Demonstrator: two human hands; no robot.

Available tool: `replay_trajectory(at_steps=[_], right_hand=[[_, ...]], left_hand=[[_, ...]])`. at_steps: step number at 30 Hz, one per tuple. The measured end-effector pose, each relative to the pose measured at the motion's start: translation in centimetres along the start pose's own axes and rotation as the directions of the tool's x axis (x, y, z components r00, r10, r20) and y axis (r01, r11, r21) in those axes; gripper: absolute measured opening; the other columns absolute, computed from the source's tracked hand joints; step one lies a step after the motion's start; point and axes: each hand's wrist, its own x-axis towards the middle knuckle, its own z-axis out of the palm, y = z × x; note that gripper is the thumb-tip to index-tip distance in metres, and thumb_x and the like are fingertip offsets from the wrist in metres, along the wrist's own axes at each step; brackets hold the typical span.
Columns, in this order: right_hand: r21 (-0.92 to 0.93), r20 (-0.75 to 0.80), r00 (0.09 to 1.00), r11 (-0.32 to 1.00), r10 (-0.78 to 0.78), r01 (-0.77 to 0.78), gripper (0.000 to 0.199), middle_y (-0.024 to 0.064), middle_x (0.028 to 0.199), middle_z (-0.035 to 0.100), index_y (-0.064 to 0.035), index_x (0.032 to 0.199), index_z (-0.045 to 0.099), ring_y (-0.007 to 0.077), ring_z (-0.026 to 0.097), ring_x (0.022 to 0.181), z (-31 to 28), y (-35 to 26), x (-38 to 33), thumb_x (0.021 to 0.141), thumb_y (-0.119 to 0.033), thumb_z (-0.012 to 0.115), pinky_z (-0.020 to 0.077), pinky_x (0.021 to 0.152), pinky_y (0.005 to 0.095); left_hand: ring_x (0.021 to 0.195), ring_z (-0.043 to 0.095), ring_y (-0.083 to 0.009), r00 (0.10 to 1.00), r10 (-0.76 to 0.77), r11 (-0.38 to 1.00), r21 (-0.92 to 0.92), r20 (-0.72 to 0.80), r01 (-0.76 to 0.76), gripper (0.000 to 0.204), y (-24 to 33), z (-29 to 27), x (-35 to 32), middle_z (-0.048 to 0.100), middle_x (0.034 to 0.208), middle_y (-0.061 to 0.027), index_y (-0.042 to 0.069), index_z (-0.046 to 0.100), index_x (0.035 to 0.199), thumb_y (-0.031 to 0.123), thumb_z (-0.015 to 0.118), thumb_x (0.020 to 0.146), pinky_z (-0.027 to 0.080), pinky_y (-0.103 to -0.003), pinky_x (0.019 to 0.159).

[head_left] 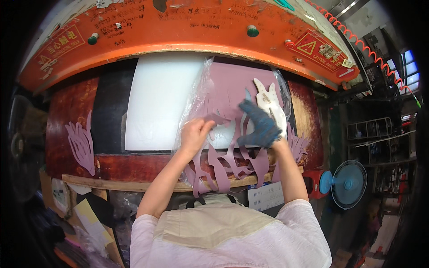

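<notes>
Your bare left hand pinches the mauve sheet near the table's front edge, your gloved right hand presses the white die onto it; many shapes are cut already, uncut material remaining farther back.

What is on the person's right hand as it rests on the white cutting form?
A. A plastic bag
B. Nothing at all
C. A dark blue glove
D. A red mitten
C: the right hand wears a dark blue glove and lies on the white cutting form, while the left hand is bare.
</notes>
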Motion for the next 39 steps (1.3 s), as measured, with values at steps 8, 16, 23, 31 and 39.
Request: replay_trajectory(at_steps=[8,16,23,31,39], right_hand=[[0.834,-0.105,0.742,0.465,0.662,-0.297,0.028,0.0108,0.084,0.067,-0.007,0.102,0.063,0.023,0.064,0.072,2.3,5.4,7.1,0.096,-0.033,0.053,0.0519,0.07,0.0354],[0.969,-0.247,0.91,0.114,0.332,0.221,0.04,0.0135,0.085,0.066,0.0007,0.095,0.063,0.0252,0.064,0.075,-8.0,7.2,6.0,0.095,-0.039,0.056,0.0532,0.069,0.0373],[0.868,-0.01,0.976,0.486,0.218,-0.099,0.033,0.012,0.092,0.069,0.0013,0.101,0.066,0.0231,0.065,0.083,-2.5,-1.8,2.1,0.09,-0.029,0.061,0.0507,0.076,0.0349],[-0.058,0.06,0.819,0.817,-0.571,0.573,0.041,0.0137,0.106,0.064,-0.0071,0.112,0.063,0.0327,0.06,0.098,-1.5,-11.8,4.5,0.072,-0.015,0.068,0.046,0.083,0.0429],[-0.072,-0.363,0.921,0.989,-0.144,0.126,0.056,0.0177,0.117,0.064,-0.0031,0.119,0.062,0.0362,0.058,0.112,0.6,-4.5,2.3,0.068,-0.018,0.082,0.0437,0.098,0.0442]], left_hand=[[0.105,0.057,-0.0278,0.956,0.172,0.985,0.01,-0.236,-0.175,0.022,-0.9,0.8,-0.5,0.056,0.121,-0.0083,0.005,0.066,0.101,0.012,0.069,0.081,0.05,-0.037,0.087],[0.082,0.062,-0.0162,0.989,-0.106,0.916,-0.398,-0.107,0.055,0.021,-0.9,-0.1,0.3,0.067,0.093,-0.0057,0.005,0.066,0.107,0.018,0.062,0.091,0.05,-0.027,0.072],[0.067,0.057,-0.0105,0.873,-0.295,0.221,-0.861,0.388,0.458,0.067,2.2,-2.8,0.8,0.066,0.094,-0.0072,0.001,0.06,0.116,0.059,0.03,0.099,0.047,-0.022,0.062],[0.074,0.066,-0.0134,0.981,-0.076,0.591,-0.784,0.178,0.189,0.031,8.2,-11.6,0.9,0.07,0.093,-0.0081,0.002,0.062,0.114,0.026,0.06,0.094,0.052,-0.026,0.064],[0.072,0.054,-0.0088,0.915,-0.017,0.154,-0.905,-0.403,-0.395,0.026,-0.7,-31.3,-1.9,0.062,0.091,-0.0029,0.003,0.057,0.116,0.011,0.061,0.092,0.043,-0.02,0.058]])
